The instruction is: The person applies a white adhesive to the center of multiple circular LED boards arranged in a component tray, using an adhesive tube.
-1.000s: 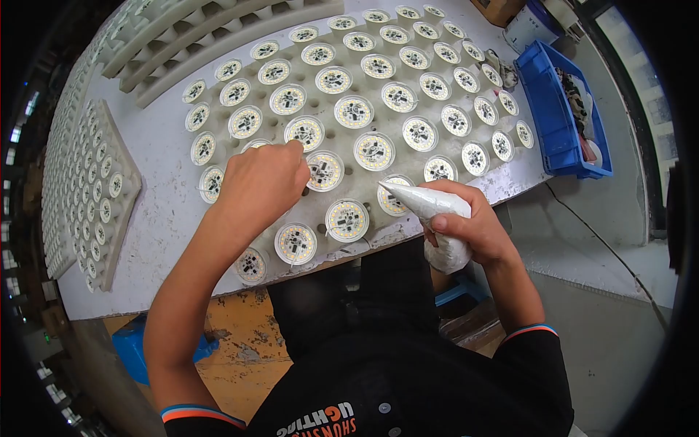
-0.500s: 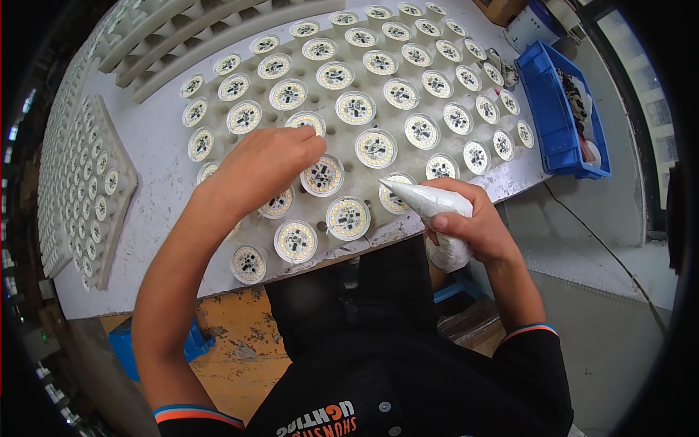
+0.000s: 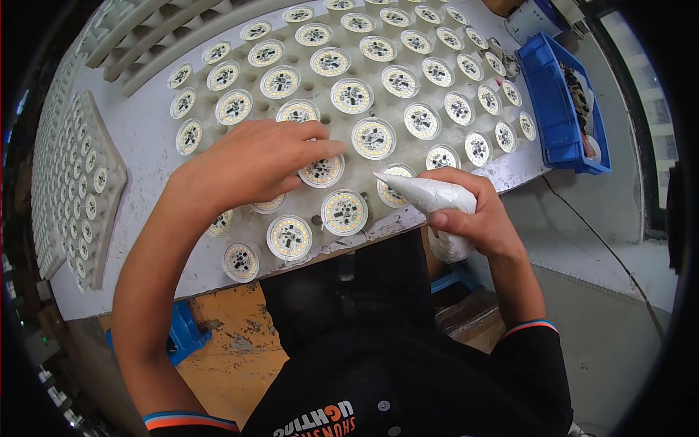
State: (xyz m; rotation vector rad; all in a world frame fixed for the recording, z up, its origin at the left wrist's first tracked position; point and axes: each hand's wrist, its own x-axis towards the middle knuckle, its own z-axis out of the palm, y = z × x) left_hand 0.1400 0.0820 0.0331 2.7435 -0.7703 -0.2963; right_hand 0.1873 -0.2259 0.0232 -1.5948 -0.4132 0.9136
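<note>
My left hand (image 3: 255,160) is over the rows of round LED bulbs, its index finger stretched out and its thumb apart from it. Under those fingers sits an LED bulb (image 3: 325,172), partly covered by them. Just beyond the knuckles another LED bulb (image 3: 298,113) shows its round board with yellow chips. My right hand (image 3: 477,218) is wrapped round a white piping bag (image 3: 429,195), whose pointed tip lies over a bulb (image 3: 393,188) near the front edge. Each bulb stands upright in a pale holder tray (image 3: 357,175).
A second tray of smaller LED boards (image 3: 87,189) lies at the left. Empty pale racks (image 3: 145,51) stand at the back left. A blue bin (image 3: 542,102) holding odds and ends sits at the right edge of the table (image 3: 149,138). A blue stool (image 3: 186,335) is below.
My left hand has gone from closed fingers at a farther bulb to spread fingers over a nearer one. The right hand and piping bag have barely moved; the view has shifted slightly.
</note>
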